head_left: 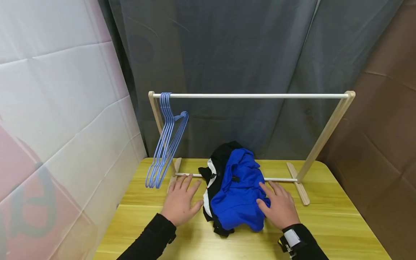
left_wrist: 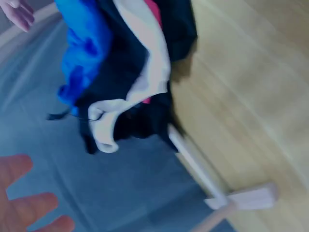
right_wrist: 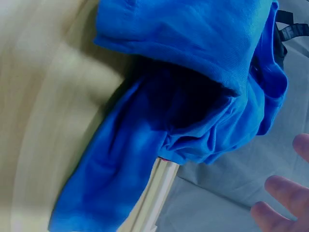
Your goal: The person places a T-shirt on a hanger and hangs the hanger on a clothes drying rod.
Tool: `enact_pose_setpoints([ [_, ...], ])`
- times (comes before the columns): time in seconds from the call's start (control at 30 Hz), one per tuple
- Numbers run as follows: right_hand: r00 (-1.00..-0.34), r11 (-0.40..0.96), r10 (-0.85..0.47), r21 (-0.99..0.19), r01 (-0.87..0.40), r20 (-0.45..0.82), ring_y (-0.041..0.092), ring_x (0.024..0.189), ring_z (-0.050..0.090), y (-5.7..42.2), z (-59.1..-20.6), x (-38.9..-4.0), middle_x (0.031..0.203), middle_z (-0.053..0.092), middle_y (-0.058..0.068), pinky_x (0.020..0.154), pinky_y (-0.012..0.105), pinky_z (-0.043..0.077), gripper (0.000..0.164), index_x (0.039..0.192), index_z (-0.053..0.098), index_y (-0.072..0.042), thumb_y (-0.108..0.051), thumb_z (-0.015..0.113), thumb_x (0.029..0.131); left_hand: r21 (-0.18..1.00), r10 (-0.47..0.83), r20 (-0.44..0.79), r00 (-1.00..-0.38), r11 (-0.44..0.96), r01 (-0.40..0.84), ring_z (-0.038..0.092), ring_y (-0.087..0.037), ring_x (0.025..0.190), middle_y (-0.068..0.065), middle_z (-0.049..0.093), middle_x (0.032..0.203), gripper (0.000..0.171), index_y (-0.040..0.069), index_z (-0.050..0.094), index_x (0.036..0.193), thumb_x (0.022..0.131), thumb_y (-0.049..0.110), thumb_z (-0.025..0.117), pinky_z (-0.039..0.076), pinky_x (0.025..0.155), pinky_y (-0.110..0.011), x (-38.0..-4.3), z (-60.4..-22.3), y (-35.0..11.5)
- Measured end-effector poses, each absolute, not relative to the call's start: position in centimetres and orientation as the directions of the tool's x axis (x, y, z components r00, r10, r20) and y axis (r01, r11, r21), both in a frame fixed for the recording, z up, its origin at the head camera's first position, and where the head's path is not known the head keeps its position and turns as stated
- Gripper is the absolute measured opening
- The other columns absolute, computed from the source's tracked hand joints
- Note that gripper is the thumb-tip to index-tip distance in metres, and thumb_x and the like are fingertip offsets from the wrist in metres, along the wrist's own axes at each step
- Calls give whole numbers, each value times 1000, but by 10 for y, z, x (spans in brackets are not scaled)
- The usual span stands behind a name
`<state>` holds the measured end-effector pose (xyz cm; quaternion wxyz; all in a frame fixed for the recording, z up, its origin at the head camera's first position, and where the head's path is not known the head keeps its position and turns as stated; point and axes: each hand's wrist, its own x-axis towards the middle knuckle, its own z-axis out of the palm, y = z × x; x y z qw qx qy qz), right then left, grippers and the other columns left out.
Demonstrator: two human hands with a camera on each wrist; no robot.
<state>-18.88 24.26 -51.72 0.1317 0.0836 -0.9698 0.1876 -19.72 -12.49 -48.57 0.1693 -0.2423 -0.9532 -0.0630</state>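
A heap of clothes lies on the table, with a blue garment (head_left: 238, 195) on top, black cloth (head_left: 222, 155) behind and under it, and a strip of white cloth (left_wrist: 152, 58) showing along its left side. To the left of the heap is my left hand (head_left: 181, 202), fingers spread and holding nothing. My right hand (head_left: 280, 206) is at the heap's right side, fingers loosely extended and close to the blue cloth; whether it touches is unclear. In the right wrist view the blue garment (right_wrist: 193, 121) shows a dark opening and a sleeve-like part.
A wooden rack with a white top rail (head_left: 250, 96) stands over the heap. Several blue hangers (head_left: 165, 144) hang at its left end. Its lower rail (head_left: 281, 179) runs behind the clothes. A grey curtain (head_left: 234, 47) is behind the wooden table (head_left: 338, 231).
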Motion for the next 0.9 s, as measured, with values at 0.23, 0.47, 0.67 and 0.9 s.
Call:
enact_pose_setpoints([
  [0.23, -958, 905, -101, -374, -200, 268, 52, 136, 36, 240, -520, -185, 149, 43, 25, 102, 74, 26, 58, 147, 53, -14, -37, 68, 96, -62, 543, 454, -707, 811, 582, 49, -32, 131, -12, 50, 147, 58, 18, 54, 143, 94, 47, 63, 45, 100, -51, -181, -457, -116],
  [0.47, -956, 898, -95, -389, -203, 278, 51, 128, 45, 239, -521, -184, 144, 48, 24, 99, 72, 33, 54, 142, 58, -12, -35, 69, 95, -43, 443, 695, -566, 812, 582, 60, -30, 100, -10, 64, 118, 44, 10, 63, 130, 88, 22, 72, 53, 76, -43, -174, -405, -116],
  [0.67, -952, 895, -99, -393, -212, 290, 49, 124, 49, 241, -521, -181, 140, 53, 24, 97, 70, 36, 50, 138, 62, -11, -32, 71, 93, -13, 294, 749, -593, 902, 431, 57, -31, 81, -13, 60, 100, 41, 5, 62, 125, 86, 12, 75, 52, 64, -42, -195, -368, -136],
  [0.9, -950, 895, -98, -392, -215, 298, 48, 122, 51, 242, -524, -176, 136, 55, 24, 97, 68, 38, 47, 134, 65, -9, -29, 73, 92, -15, 208, 730, -651, 957, 289, 56, -33, 71, -19, 56, 91, 41, -1, 60, 118, 83, 9, 78, 52, 50, -44, -209, -363, -153],
])
